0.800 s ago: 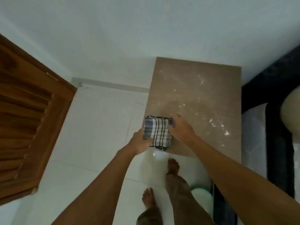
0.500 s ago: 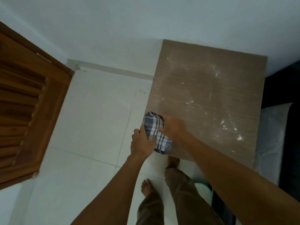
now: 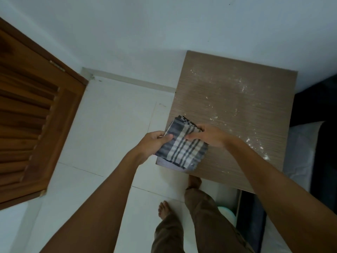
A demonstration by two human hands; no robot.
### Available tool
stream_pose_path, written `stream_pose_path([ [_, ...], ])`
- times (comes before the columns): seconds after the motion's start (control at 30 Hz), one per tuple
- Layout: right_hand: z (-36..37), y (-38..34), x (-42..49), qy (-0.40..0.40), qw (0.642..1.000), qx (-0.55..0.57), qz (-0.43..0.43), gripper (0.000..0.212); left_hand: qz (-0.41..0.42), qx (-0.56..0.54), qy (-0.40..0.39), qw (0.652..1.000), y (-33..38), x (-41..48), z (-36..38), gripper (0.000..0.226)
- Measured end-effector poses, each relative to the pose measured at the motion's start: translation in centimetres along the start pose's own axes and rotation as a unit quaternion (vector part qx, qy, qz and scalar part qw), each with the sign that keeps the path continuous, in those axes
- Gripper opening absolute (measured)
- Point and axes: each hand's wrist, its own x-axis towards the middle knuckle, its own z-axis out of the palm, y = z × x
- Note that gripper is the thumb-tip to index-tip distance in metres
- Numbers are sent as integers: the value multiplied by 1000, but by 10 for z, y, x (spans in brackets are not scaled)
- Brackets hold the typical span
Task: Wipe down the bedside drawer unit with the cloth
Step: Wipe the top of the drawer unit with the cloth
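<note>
Checked in dark blue and cream, one folded cloth sits at the near left corner of the drawer unit, with its near edge hanging past the front rim. Whether it lies flat on the top or is held just above it cannot be told. Two hands hold it. The left hand grips the cloth's left edge, thumb on the upper face and fingers curled underneath. The right hand pinches the far right part of the cloth, thumb pressed onto the fabric and the other fingers tucked behind the fold. Both forearms are bare and reach in from the lower edge of the view.

One drawer unit is in view, seen from above: a grey-brown wood-grain top, its far edge against a pale wall. White specks lie scattered over the right half of the top, well apart from the cloth. Below the unit's front edge stand two bare feet, the left foot on the white tiled floor and the right foot close to the unit, under brown trousers. Right of the unit lies one bed with a light sheet in a dark frame. At far left stands one slatted wooden door.
</note>
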Motion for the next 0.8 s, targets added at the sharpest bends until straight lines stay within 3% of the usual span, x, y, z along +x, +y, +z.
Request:
stream_pose_path([
  [0.17,-8,-2,-25,37,989,145,-14,49,37,-95,-16,995,23,-23,2,29],
  [0.3,2,-10,-42,100,943,316,-32,68,52,-128,-19,990,32,-40,8,26],
  [0.47,25,-28,-62,110,833,540,-50,49,60,-191,0,980,44,-55,21,21],
  [0.53,32,-32,-69,84,812,573,-66,49,62,-237,1,969,48,-58,25,21],
  [0.67,41,-37,-74,52,829,556,-29,48,72,-275,-6,959,55,-57,34,24],
  [0.8,32,-36,-75,69,863,500,-3,53,70,-138,29,988,60,-48,42,22],
])
